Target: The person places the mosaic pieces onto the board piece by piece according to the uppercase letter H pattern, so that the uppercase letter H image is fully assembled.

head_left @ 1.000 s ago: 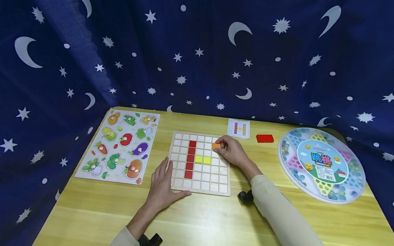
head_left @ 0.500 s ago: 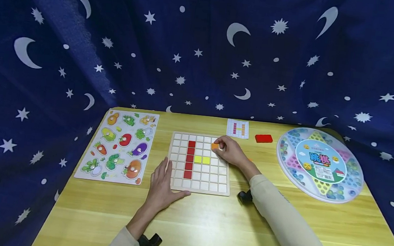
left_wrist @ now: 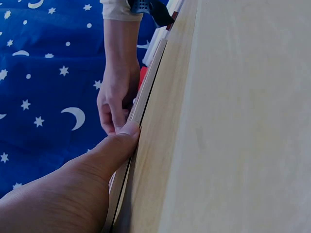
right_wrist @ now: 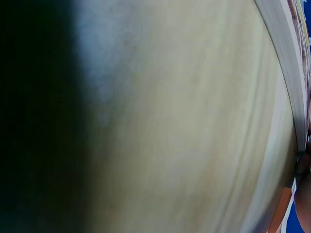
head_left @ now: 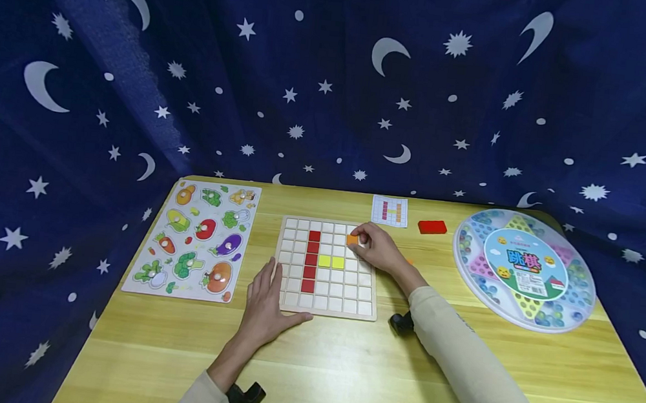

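Note:
A pale wooden grid board lies on the table in the head view. It bears a column of several red square tiles and two yellow tiles side by side. My right hand reaches over its upper right part and pinches an orange tile between thumb and fingertips, at a cell near the top right. At the lower left corner, my left hand lies with fingers straight along the left edge and thumb along the front edge. In the left wrist view, the thumb touches the board's side.
Behind the board lies a small pattern card, with a red block beside it. A vegetable puzzle board lies to the left, a round checkers set to the right. An orange piece shows partly behind my right wrist.

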The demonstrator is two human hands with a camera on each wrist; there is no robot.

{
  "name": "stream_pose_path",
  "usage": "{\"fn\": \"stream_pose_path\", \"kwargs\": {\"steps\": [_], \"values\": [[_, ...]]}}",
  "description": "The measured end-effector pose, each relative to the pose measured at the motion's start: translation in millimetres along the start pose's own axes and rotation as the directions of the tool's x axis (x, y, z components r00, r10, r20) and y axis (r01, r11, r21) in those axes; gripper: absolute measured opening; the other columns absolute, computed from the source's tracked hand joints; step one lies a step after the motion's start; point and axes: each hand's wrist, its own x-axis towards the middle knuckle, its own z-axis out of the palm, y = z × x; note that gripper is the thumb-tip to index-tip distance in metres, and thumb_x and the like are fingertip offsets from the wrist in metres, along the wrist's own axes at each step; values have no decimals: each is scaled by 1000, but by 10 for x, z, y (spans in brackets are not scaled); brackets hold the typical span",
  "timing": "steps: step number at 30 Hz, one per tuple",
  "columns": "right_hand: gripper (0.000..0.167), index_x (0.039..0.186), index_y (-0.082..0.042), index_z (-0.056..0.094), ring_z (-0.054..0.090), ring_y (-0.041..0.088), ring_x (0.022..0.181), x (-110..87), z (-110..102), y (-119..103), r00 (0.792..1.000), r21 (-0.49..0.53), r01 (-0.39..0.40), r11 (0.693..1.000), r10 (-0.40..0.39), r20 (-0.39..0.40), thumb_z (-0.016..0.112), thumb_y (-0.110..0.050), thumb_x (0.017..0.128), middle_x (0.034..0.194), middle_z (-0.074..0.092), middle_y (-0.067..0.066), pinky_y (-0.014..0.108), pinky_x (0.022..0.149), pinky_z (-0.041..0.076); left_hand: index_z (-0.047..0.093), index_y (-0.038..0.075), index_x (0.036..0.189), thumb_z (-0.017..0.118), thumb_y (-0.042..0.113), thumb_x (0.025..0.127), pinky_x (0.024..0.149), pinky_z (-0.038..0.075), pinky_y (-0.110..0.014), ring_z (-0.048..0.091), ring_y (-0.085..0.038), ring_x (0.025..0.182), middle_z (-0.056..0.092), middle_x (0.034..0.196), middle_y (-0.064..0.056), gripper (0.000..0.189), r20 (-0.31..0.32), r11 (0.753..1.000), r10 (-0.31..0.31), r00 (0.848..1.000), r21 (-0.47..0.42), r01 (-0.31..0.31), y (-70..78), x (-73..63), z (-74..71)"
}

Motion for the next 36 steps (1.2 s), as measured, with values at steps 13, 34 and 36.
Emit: {"fn": "stream_pose_path", "kwargs": {"steps": [13,34,36], "values": [[26,109,-3,64,45,19,77,7,-16,-16,1000,-6,6,1000,-6,11,73,-14,88,90,53,8,29,70,38,23,-3,153,86,59,62,111,17,-55,16,-40,145,13,162,-19,127,-4,1000,5,1000,-2,-5,11,-4,-19],[33,119,-2,63,49,19,76,-61,-123,-27,997,33,34,999,-36,65,72,-12,89,91,59,9,27,70,42,25,-3,153,86,60,62,110,18,-56,17,-41,145,15,161,-20,126,-15,1000,14,1000,2,-14,-14,-16,0],[33,120,-2,64,52,19,76,-98,-158,-27,998,55,38,998,-41,46,71,-10,89,91,61,9,27,69,44,25,-3,153,86,60,61,110,18,-56,17,-41,145,15,161,-21,126,-15,1000,13,1000,2,-13,-14,-13,2]]}}
